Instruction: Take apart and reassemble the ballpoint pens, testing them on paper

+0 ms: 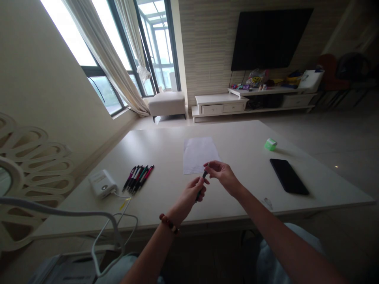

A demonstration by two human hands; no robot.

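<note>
A dark pen (205,174) is held at a slant above the near middle of the white table (237,154). My left hand (192,194), with a beaded bracelet at the wrist, wraps its fingers round the barrel; a bit of green shows below them. Thumb and fingers of my right hand (222,174) are pinched at the pen's upper end, where a thin, light piece sticks up. Whether that piece is separate from the pen I cannot tell. Just beyond both hands lies a sheet of paper (199,154) with faint lines of print.
Several pens (138,178) lie side by side at the left, near a white box-shaped device (102,183) with a cable (136,221). On the right are a black phone or tablet (288,176) and a small green-and-white box (270,144). A small clear scrap (268,202) lies near the front edge.
</note>
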